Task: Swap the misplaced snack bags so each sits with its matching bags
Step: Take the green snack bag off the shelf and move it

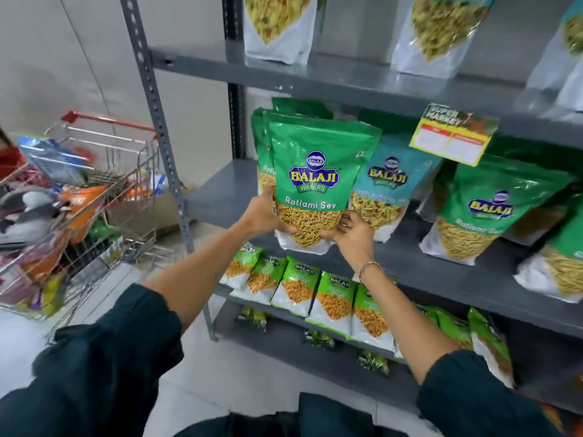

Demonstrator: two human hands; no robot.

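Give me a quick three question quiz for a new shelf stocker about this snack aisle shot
1. True or false: both hands grip the green Ratlami Sev bag.
2. Which colour is the bag right of it on that shelf? A) teal B) red C) black
3. Fill in: the shopping cart stands on the person's ____ side.

Key
1. True: left hand and right hand hold its lower corners.
2. A, the teal bag.
3. Left.
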